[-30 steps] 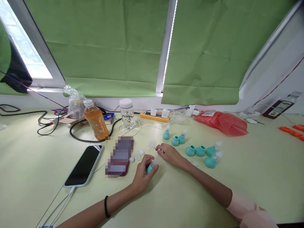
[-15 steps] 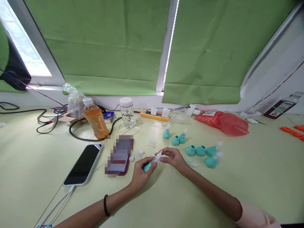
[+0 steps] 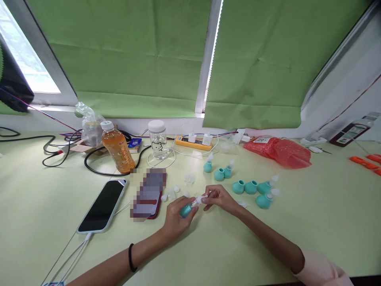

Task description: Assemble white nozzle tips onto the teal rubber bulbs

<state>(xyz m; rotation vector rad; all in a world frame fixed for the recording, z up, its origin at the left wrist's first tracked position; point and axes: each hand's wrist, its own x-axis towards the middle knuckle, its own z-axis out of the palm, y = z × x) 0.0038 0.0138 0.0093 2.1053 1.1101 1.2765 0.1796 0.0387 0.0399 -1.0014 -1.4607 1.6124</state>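
Closed around a small nasal aspirator (image 3: 194,203), my left hand (image 3: 177,216) grips its teal bulb and clear tube, which point right. My right hand (image 3: 218,197) pinches the soft white tip at the tube's end, so part of the tip is hidden. To the right, teal bulbs (image 3: 238,186) with open mouths stand near several aspirators (image 3: 264,201) fitted with clear tubes and whitish tips. Another tube tip (image 3: 242,204) shows from behind my right wrist. Small whitish and clear parts (image 3: 172,194) lie left of my hands.
Two phones lie at left, one black-screened (image 3: 102,206), one red-cased (image 3: 149,193). Behind stand an orange drink bottle (image 3: 118,147), a clear jar (image 3: 158,142) and a yellow power strip (image 3: 193,143) with cables. A red plastic bag (image 3: 279,152) and orange tools (image 3: 364,163) are at right.
My right fingers have closed on the white tip, which they were beside before. The aspirator has turned to point more to the right. The view has shifted slightly.
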